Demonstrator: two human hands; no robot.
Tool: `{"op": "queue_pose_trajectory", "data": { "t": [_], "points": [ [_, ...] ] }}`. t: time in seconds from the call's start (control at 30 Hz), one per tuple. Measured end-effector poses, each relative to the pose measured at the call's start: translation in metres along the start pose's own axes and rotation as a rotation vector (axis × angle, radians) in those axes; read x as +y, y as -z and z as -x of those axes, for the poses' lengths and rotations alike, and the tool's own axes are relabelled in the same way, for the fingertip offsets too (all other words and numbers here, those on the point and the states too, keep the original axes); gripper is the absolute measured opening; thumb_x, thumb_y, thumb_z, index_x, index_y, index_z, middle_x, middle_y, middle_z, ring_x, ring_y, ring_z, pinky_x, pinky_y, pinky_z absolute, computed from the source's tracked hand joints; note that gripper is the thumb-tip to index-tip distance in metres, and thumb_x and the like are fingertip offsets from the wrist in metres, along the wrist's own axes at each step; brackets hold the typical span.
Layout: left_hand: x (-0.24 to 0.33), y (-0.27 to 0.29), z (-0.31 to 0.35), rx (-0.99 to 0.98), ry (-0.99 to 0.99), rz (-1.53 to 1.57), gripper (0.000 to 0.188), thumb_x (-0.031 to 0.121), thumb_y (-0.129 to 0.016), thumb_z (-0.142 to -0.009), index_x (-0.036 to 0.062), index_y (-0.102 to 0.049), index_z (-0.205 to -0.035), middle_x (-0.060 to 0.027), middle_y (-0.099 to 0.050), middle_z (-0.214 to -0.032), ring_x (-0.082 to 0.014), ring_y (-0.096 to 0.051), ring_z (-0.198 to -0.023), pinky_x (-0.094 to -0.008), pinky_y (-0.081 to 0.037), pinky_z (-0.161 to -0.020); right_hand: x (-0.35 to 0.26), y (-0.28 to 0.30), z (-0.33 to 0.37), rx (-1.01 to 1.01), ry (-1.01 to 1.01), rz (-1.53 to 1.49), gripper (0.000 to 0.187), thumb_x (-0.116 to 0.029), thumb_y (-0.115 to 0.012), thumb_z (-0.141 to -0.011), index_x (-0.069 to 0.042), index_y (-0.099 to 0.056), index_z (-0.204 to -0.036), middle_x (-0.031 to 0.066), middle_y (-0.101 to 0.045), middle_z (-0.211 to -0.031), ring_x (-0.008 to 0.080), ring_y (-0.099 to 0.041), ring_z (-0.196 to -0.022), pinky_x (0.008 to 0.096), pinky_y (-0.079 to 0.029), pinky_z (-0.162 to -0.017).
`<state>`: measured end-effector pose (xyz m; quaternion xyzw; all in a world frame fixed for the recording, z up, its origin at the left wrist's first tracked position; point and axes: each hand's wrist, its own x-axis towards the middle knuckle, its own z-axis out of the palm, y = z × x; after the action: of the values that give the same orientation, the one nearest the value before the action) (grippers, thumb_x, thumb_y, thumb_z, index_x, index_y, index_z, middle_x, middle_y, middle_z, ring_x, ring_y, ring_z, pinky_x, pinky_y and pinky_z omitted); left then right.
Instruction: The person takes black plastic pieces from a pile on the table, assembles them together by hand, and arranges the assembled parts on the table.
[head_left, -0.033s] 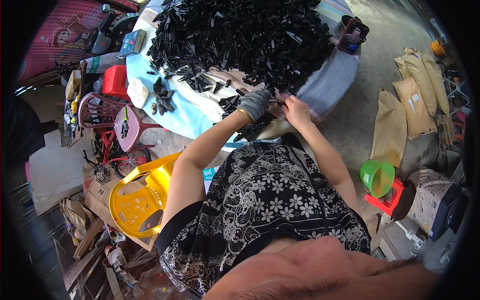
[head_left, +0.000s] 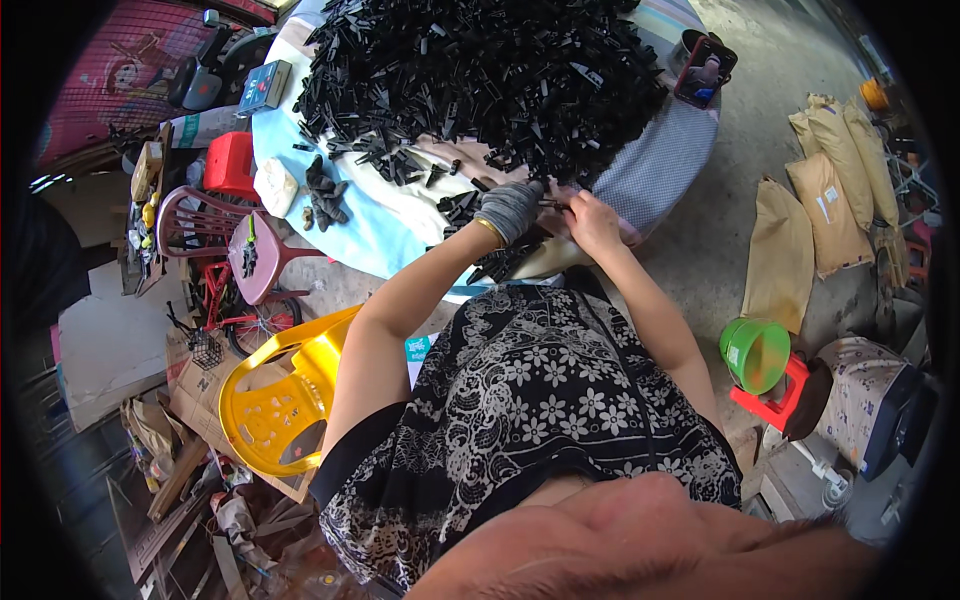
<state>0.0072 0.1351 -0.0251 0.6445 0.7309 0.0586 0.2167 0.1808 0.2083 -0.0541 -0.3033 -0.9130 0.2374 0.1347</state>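
Note:
A large heap of small black plastic clip-like pieces [head_left: 480,80] covers the far part of the cloth-covered round table [head_left: 375,235]. At its near edge my left hand [head_left: 508,210], in a grey knit glove, has its fingers closed. Just to its right is my bare right hand [head_left: 594,222], thumb and fingers pinched together. A small dark bit shows in the narrow gap between my hands, too small to make out. More black pieces [head_left: 505,262] lie in a smaller group near the table edge, below my gloved hand.
Dark gloves [head_left: 325,192] and a white bag [head_left: 275,186] lie on the table's left side, near a blue box [head_left: 264,86]. A phone [head_left: 705,72] stands at the right edge. A yellow chair [head_left: 285,400] is at my left, a green bucket [head_left: 756,356] at my right.

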Motion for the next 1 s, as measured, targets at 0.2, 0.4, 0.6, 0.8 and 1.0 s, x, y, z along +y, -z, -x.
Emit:
{"op": "queue_pose_trajectory", "data": {
  "t": [0.2,0.4,0.6,0.8,1.0],
  "points": [
    [0.013,0.006,0.003,-0.041,-0.073,-0.031,0.027,0.021,-0.052,-0.081,0.0051,-0.055,-0.103,-0.0188,-0.063,-0.086,-0.0341,-0.061,-0.083,-0.0447,-0.048,-0.071,0.003,-0.001,0.001,-0.024,0.020,0.001,0.016,-0.012,-0.061,-0.076,-0.009,-0.062,-0.091,0.0105,-0.056,-0.083,0.0308,-0.059,-0.072,0.0398,-0.049,-0.063],
    [0.015,0.006,0.000,-0.015,-0.147,-0.039,0.030,0.021,-0.057,-0.079,0.0066,-0.053,-0.106,-0.0166,-0.062,-0.092,-0.0336,-0.061,-0.086,-0.0437,-0.048,-0.073,-0.008,0.011,-0.002,0.020,0.041,-0.021,0.021,-0.012,-0.060,-0.076,-0.011,-0.063,-0.097,0.0099,-0.058,-0.087,0.0303,-0.060,-0.076,0.0392,-0.050,-0.066],
    [0.034,0.024,0.001,-0.074,-0.137,-0.069,0.042,0.029,-0.067,-0.073,0.0079,-0.052,-0.107,-0.0155,-0.062,-0.092,-0.0324,-0.061,-0.088,-0.0431,-0.048,-0.075,-0.008,0.012,-0.001,0.015,0.046,0.007,0.022,-0.009,-0.060,-0.075,-0.011,-0.063,-0.097,0.0103,-0.061,-0.094,0.0301,-0.061,-0.081,0.0373,-0.050,-0.070],
    [0.038,0.012,-0.007,-0.061,-0.189,-0.168,0.034,0.023,-0.062,-0.077,0.0087,-0.054,-0.106,-0.0135,-0.063,-0.092,-0.0290,-0.062,-0.088,-0.0402,-0.050,-0.075,-0.004,0.002,-0.001,0.102,0.001,-0.091,0.018,-0.007,-0.059,-0.074,-0.005,-0.061,-0.092,0.0131,-0.061,-0.089,0.0328,-0.061,-0.079,0.0393,-0.050,-0.069],
    [0.039,0.003,-0.021,-0.086,-0.204,-0.105,0.025,0.019,-0.055,-0.080,0.0074,-0.058,-0.103,-0.0136,-0.065,-0.092,-0.0281,-0.063,-0.088,-0.0400,-0.051,-0.076,-0.006,0.020,0.000,0.059,0.025,-0.184,0.021,-0.010,-0.062,-0.072,0.000,-0.060,-0.091,0.0148,-0.061,-0.083,0.0341,-0.060,-0.076,0.0399,-0.050,-0.067]
  ]
}}
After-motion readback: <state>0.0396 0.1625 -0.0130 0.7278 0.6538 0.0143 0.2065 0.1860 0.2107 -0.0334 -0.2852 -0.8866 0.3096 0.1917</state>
